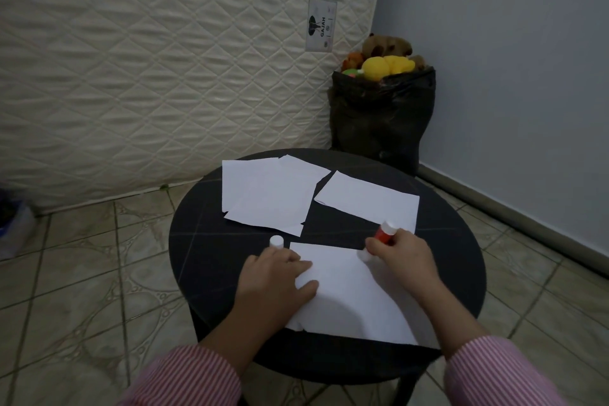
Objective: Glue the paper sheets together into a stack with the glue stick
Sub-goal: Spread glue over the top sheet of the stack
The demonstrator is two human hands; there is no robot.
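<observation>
White paper sheet flat beneath both hands, left hand, right hand.

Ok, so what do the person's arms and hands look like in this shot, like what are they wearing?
Both arms wear long sleeves in fine pink-and-white stripes, the left sleeve and right sleeve pushed back from the wrists. The left hand and right hand are bare: no gloves, and no rings, watch or bracelets that show.
</observation>
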